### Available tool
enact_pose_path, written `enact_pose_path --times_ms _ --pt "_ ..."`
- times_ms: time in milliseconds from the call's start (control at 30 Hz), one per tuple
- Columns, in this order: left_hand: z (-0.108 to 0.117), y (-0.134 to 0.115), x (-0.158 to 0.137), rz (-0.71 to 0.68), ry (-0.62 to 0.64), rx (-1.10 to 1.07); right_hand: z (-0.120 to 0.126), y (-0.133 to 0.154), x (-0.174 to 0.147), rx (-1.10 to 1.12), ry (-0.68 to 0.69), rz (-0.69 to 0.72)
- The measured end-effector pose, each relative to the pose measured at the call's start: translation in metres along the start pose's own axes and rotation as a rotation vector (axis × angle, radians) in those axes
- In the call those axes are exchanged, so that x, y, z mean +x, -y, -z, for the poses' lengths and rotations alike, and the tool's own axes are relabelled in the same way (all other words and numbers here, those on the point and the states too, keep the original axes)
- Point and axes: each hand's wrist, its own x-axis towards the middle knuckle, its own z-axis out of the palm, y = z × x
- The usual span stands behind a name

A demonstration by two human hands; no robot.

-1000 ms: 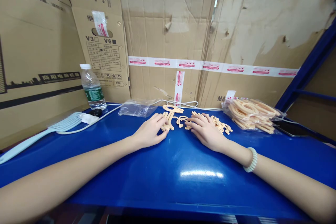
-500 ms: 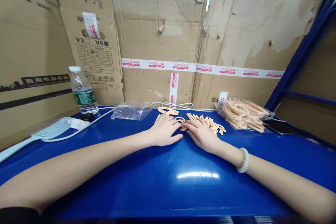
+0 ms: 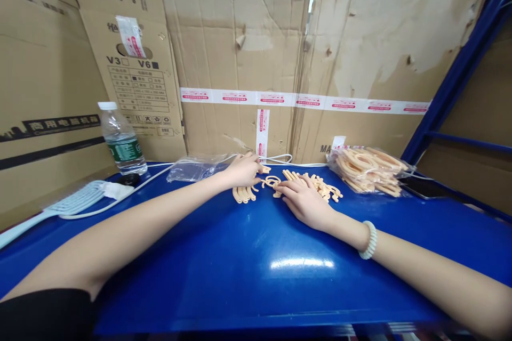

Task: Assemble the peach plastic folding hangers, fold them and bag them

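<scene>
My left hand curls its fingers down over a pale, flat wood-coloured piece, which they mostly hide; the grip appears closed on it. Just below that hand lie several curved pale strips side by side. A small ring-shaped piece sits between both hands. My right hand lies open, fingers stretched to the left, at the near side of a heap of small pale pieces. Straight strips show behind its fingers.
A clear bag of pale pieces and a dark phone lie at the right. An empty plastic bag, a water bottle and a light-blue paddle-shaped object are at left. Cardboard walls the blue table.
My left hand has lifted off the curved strips and moved back, uncovering them and bending its fingers over the flat piece behind. My right hand stays nearly still. The view has shifted slightly.
</scene>
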Motion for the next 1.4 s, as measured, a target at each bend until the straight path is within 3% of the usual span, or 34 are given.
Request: enact_pose_path --times_ms 200,400,700,867,967,1167,1267,1400 --pt "0.001 -0.001 0.027 -0.115 0.136 0.028 0.002 0.002 0.001 -0.004 0.014 0.002" --pt "-0.003 -0.003 0.036 -0.210 0.116 -0.038 0.002 0.001 0.001 0.007 0.021 0.002" --pt "-0.015 0.006 0.038 -0.123 0.045 -0.150 0.001 0.000 0.000 0.032 0.011 0.029" --pt "-0.005 0.035 0.046 0.006 -0.033 -0.150 0.004 -0.002 0.000 0.025 -0.039 0.043" --pt "0.003 0.056 0.050 0.027 0.049 -0.119 0.015 0.006 -0.003 0.044 -0.114 0.145" --pt "-0.005 0.062 0.055 -0.041 0.252 -0.082 0.048 0.057 -0.020 0.064 -0.086 0.610" --pt "-0.011 0.056 0.059 -0.077 0.305 -0.100 0.059 0.078 -0.029 0.040 -0.118 0.664" --pt "-0.013 0.051 0.069 -0.097 0.337 -0.115 0.060 0.080 -0.030 0.033 -0.134 0.659"
